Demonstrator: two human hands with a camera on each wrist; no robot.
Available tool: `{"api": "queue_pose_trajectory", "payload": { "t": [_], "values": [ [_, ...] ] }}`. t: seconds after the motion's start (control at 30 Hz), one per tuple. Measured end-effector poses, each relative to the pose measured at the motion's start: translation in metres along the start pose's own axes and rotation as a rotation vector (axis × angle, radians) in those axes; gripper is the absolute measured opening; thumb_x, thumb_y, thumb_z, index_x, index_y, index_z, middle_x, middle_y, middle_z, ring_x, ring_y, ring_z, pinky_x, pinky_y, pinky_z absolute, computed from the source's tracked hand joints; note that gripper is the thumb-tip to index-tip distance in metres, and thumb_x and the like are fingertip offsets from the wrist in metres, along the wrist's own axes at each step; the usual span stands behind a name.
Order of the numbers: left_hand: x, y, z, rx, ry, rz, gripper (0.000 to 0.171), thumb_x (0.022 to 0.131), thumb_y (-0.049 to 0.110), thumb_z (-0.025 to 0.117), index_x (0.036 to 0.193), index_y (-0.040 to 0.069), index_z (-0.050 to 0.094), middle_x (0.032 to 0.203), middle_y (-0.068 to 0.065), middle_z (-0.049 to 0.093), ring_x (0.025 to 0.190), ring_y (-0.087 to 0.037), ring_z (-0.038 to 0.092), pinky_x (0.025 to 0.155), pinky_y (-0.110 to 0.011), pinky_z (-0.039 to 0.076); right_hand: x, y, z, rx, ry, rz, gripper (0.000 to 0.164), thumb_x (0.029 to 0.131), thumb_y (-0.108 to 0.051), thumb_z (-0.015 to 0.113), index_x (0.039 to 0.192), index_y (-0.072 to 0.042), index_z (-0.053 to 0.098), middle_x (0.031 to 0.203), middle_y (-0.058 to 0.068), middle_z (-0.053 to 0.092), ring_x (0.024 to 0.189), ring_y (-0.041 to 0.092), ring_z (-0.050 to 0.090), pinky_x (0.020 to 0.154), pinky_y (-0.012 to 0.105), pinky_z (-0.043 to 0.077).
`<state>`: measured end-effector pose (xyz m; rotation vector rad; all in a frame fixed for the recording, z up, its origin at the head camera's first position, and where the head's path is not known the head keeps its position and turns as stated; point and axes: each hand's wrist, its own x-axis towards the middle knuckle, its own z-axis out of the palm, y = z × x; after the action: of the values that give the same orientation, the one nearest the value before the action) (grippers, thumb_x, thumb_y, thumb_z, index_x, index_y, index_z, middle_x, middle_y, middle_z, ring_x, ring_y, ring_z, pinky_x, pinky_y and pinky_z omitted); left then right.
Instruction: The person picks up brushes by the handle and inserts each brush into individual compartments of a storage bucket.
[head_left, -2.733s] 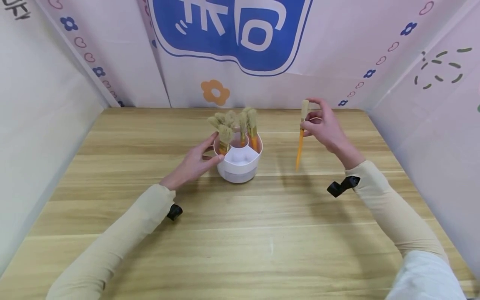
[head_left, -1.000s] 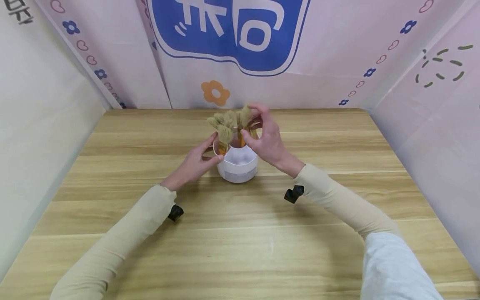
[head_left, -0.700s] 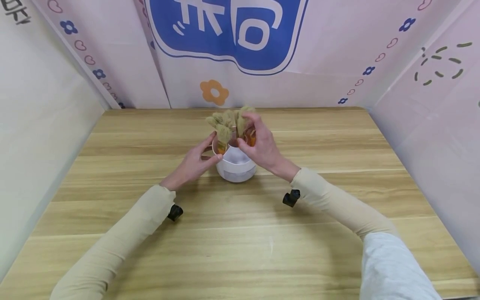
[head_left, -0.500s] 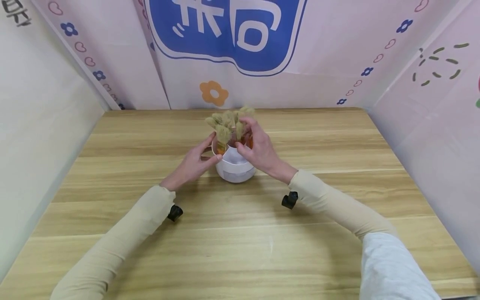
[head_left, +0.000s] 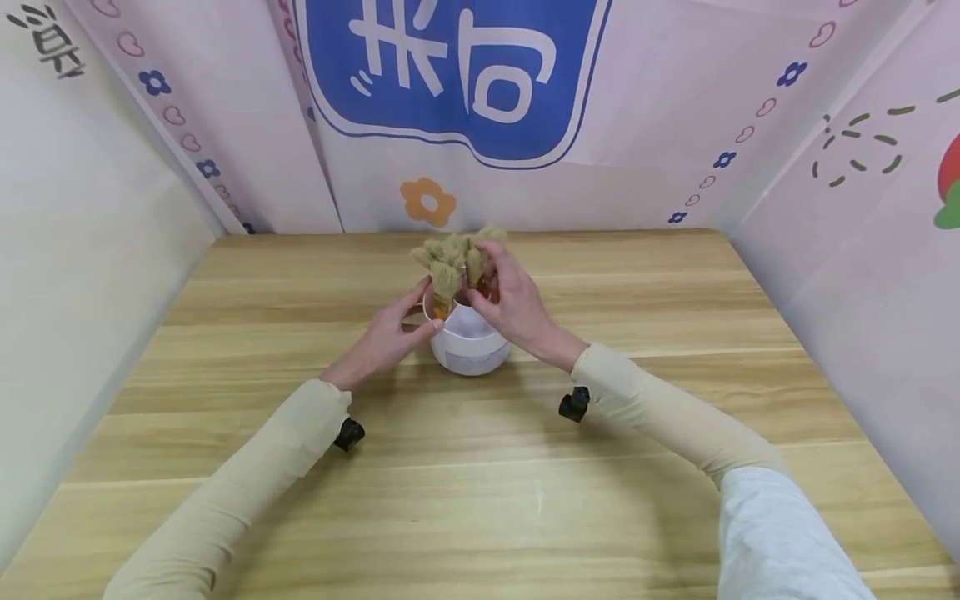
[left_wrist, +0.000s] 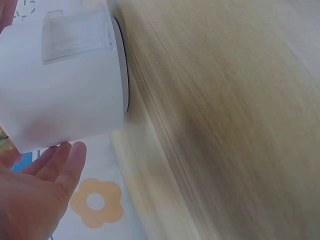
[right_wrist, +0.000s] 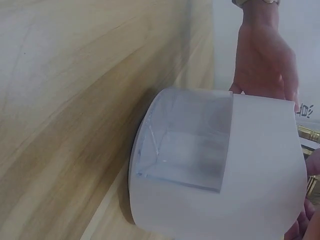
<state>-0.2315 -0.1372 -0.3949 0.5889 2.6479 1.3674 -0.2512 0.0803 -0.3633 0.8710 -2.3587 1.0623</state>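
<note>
A white round brush holder [head_left: 472,357] with separate compartments stands on the table, and several paintbrushes [head_left: 446,278] with pale bristles and orange handles stand bristles-up in it. My left hand [head_left: 386,337] holds the holder's left side, thumb near the front rim and fingers farther back; its fingers [left_wrist: 70,167] touch the white wall in the left wrist view. Over the holder's right part, my right hand [head_left: 519,310] pinches a paintbrush [head_left: 475,267] near the middle compartment. That brush's lower end is hidden by the holder and the hand.
The wooden table [head_left: 465,500] reaches to a printed back wall [head_left: 630,183] close behind the holder. White side walls [head_left: 97,250] stand left and right. A clear box-like piece [right_wrist: 187,140] sits on the holder's outer wall.
My right hand has carried the paintbrush left from the table's right side to the holder, then shifted slightly farther left and lower. The left hand has stayed at the holder. The head view has tilted up slightly.
</note>
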Motion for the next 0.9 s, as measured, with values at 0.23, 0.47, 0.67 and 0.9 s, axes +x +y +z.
{"api": "queue_pose_trajectory", "payload": {
  "t": [0.23,0.47,0.67,0.9],
  "values": [
    [-0.001,-0.002,0.002,-0.006,-0.001,-0.003,0.075,0.093,0.041,0.054,0.151,0.025,0.010,0.158,-0.004,0.015,0.135,-0.032,0.039,0.100,-0.043,0.048,-0.003,0.002,0.002,0.004,-0.008,-0.003,0.064,0.084,-0.008,0.066,0.138,-0.010,0.033,0.091,0.013,0.054,0.074,0.023,0.055,0.059,0.028,0.049],
    [-0.002,-0.002,0.003,-0.016,0.002,0.001,0.073,0.093,0.039,0.054,0.151,0.028,0.010,0.158,-0.002,0.015,0.136,-0.032,0.038,0.100,-0.043,0.047,-0.014,0.010,-0.005,0.094,0.065,-0.045,0.062,0.084,-0.004,0.063,0.139,-0.004,0.035,0.088,0.017,0.055,0.077,0.023,0.055,0.067,0.033,0.051],
    [-0.001,0.002,-0.001,-0.016,0.016,0.010,0.073,0.093,0.037,0.054,0.151,0.025,0.010,0.158,-0.002,0.014,0.136,-0.031,0.038,0.100,-0.043,0.048,-0.016,0.015,-0.015,0.145,0.121,-0.020,0.056,0.084,-0.003,0.059,0.136,0.001,0.037,0.089,0.022,0.054,0.074,0.025,0.056,0.065,0.041,0.051],
    [-0.003,0.004,-0.003,0.006,0.010,0.007,0.075,0.093,0.038,0.054,0.151,0.023,0.010,0.158,-0.004,0.014,0.135,-0.033,0.038,0.098,-0.044,0.049,-0.020,0.022,-0.024,0.142,0.110,0.105,0.053,0.084,-0.007,0.057,0.134,-0.002,0.040,0.093,0.021,0.054,0.078,0.025,0.055,0.070,0.039,0.050]
  ]
}}
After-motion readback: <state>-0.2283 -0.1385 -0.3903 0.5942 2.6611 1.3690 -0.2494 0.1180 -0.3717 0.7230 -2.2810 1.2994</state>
